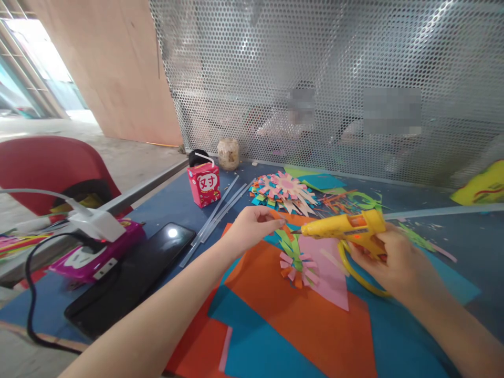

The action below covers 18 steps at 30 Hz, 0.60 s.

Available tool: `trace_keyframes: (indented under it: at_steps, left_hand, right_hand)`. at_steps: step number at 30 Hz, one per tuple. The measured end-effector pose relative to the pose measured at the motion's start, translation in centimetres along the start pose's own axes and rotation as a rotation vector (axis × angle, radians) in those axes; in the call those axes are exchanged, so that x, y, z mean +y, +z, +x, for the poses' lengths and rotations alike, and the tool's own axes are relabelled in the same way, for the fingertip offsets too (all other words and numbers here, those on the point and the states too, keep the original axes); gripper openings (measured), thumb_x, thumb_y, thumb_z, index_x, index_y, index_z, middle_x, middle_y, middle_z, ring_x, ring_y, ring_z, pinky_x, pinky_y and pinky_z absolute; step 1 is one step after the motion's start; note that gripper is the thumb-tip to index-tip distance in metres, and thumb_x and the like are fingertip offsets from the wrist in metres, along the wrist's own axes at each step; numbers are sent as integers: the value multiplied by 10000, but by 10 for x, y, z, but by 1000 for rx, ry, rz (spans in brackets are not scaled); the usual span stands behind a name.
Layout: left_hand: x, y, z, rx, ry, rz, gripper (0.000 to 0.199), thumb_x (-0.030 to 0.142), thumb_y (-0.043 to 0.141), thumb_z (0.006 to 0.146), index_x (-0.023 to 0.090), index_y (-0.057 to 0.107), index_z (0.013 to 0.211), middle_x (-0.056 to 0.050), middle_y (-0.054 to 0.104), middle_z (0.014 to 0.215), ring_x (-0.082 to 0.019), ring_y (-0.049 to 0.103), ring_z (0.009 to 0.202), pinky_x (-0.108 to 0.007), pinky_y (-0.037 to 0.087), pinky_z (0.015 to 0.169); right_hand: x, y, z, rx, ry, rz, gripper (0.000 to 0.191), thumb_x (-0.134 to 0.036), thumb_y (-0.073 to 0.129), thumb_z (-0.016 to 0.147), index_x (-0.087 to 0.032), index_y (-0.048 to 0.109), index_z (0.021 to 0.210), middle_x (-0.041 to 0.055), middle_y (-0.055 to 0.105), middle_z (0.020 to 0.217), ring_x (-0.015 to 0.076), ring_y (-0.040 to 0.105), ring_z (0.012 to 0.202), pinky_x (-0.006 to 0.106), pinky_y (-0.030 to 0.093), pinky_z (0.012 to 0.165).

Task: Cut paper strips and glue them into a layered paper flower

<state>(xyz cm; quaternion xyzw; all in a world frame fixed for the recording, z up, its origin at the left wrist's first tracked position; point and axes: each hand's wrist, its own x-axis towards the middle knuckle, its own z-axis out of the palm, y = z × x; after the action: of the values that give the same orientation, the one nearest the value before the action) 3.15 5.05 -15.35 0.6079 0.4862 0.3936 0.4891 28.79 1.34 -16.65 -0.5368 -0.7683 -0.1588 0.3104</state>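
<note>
Yellow plastic is filling the right hand (394, 257), whose fingers are wrapping the handle of a glue gun (331, 226) and pointing its nozzle leftward over the middle of the bench (165, 210). The left hand (255, 226) is pinching an orange strip (289, 231) between thumb and fingers; the nozzle tip is reaching the strip, though whether they are touching, I cannot tell. Just below, a fringed flower (299, 269) in pink and orange is lying with green paper at its upper side, resting over a pink sheet (331, 283) and an orange sheet (315, 331). A blue sheet (260, 344) is spreading toward the bench's near edge. Toward the far edge, a pile of fringed flowers (285, 186) is sitting beside thin paper cuttings (350, 202). Clear sticks (220, 210) are lying left of the left hand, and a red drink carton (205, 186) is standing near the far left corner, close to a jar (228, 154). Along the left edge, a black phone (134, 283) is lying beside a purple power strip (94, 260).
</note>
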Motion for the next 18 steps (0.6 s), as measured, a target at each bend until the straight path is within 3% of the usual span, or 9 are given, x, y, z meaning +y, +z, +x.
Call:
trace_keyframes:
  at_steps: [4,10,14,18]
  left_hand:
    - [1,0,1,-17,-16,-80,118,261,634,698,161,624,636,44,535,492,-65,450,470,-195,339,467]
    - [3,-1,1,59,-7,-203,169,296,683,653,141,617,672,40,539,527,-61,475,488,-185,344,468]
    - [4,-2,1,158,-4,-285,221,328,707,626,137,610,682,35,556,551,-56,478,492,-181,332,459]
    - [0,-2,3,185,-14,-314,289,361,749,568,142,594,675,34,564,553,-52,464,474,-176,319,435]
  right_hand:
    - [3,1,-1,60,-118,-87,147,-368,483,777,-240,441,720,69,592,744,209,617,580,276,464,430]
    - [9,9,-3,94,-128,-102,185,-387,500,775,-233,403,807,90,641,849,218,636,587,268,418,393]
    - [10,11,-2,64,-16,-116,223,-424,503,759,-238,385,797,77,629,818,214,625,589,274,433,443]
    - [21,5,5,85,199,-177,333,-459,554,684,-233,400,874,75,603,750,269,615,598,320,431,470]
